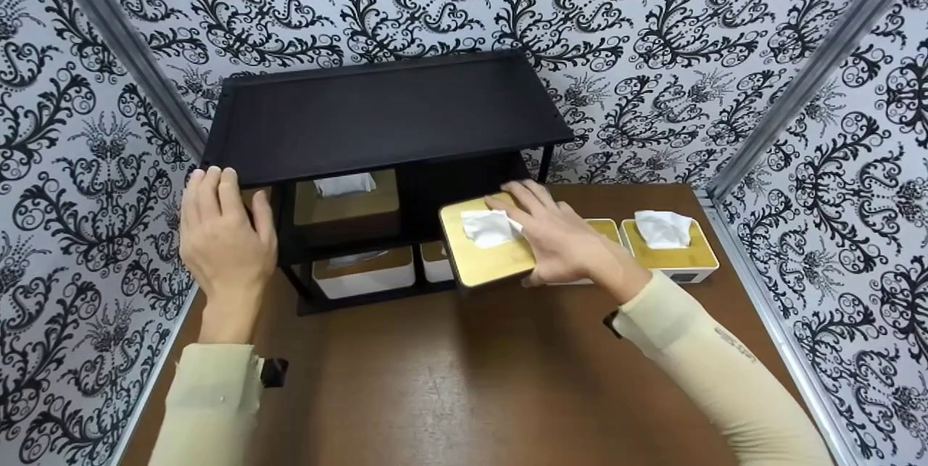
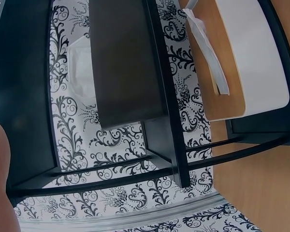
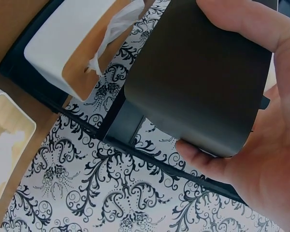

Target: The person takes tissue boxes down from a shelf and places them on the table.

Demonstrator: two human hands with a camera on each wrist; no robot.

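My right hand [image 1: 554,234] grips a dark tissue box [image 1: 478,263] by its right end, in front of the shelf's middle level. Its top is wood-coloured, with a white tissue sticking out. In the right wrist view the thumb lies along the dark side of the box [image 3: 198,77], fingers at its far edge. My left hand [image 1: 228,241] rests with straight fingers at the left front corner of the black shelf [image 1: 391,111]. Another dark tissue box [image 1: 346,209] sits on the middle level, at the left.
On the bottom level stand a white tissue box [image 1: 366,274] at the left and another white box [image 1: 436,263] partly hidden behind the held one. Right of the shelf, two more white tissue boxes, one partly behind my right hand, the other [image 1: 670,245] farther right, stand on the brown table [image 1: 406,386]. Patterned walls [image 1: 449,2] enclose the table.
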